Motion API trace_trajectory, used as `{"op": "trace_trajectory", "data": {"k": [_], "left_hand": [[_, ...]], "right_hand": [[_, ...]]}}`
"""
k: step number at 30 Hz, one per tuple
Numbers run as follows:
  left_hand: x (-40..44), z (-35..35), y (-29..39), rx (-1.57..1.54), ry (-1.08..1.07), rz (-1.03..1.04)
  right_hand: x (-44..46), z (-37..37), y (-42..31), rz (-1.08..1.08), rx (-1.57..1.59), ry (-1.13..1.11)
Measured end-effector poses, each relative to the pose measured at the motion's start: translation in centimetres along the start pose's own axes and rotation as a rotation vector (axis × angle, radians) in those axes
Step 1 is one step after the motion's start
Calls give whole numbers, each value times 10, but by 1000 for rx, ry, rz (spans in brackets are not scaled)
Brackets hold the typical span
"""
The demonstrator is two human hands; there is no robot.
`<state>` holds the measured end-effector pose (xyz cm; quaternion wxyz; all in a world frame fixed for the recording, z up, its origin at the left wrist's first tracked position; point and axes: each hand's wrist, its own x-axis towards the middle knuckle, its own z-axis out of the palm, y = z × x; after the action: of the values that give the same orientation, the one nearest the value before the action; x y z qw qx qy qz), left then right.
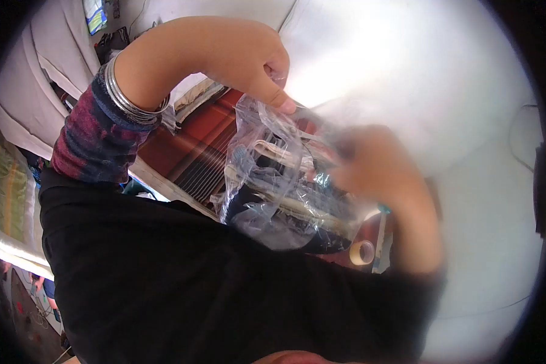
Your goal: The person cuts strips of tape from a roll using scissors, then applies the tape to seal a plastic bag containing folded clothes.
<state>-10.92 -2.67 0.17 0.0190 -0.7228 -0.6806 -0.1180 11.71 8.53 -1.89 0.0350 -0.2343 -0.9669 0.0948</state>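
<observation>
A clear plastic bag [267,203] lies across my front, with dark and pale folded contents showing through it, perhaps cloth. My left hand [264,70] comes from the upper left with the fingers curled in. Its thumb and fingers pinch the bag's top edge and pull the film taut. At the bag's right side is my right hand [373,164], smeared by motion, so its fingers and any hold on the film cannot be made out. Silver bangles [127,100] circle my left wrist below a dark red and blue sleeve.
A red striped surface [191,142] lies beneath the bag. Close to my right forearm sits a roll of tape [362,252]. A pale wall [467,182] rises on the right, and light cloth [45,73] hangs at the upper left.
</observation>
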Motion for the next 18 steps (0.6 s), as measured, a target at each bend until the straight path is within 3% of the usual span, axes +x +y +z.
{"op": "trace_trajectory", "data": {"k": [3,5,6,8,18], "left_hand": [[0,-4,1,-139,-127,95],[-1,8,-3,-177,107,197],[-3,11,-3,-178,110,198],[0,16,-1,7,268,338],[0,19,-4,87,358,381]], "right_hand": [[3,4,0,-40,-49,14],[5,8,1,-73,-81,104],[5,6,-5,-72,-85,104],[8,-2,-14,5,-118,11],[18,1,-13,-33,-148,44]]}}
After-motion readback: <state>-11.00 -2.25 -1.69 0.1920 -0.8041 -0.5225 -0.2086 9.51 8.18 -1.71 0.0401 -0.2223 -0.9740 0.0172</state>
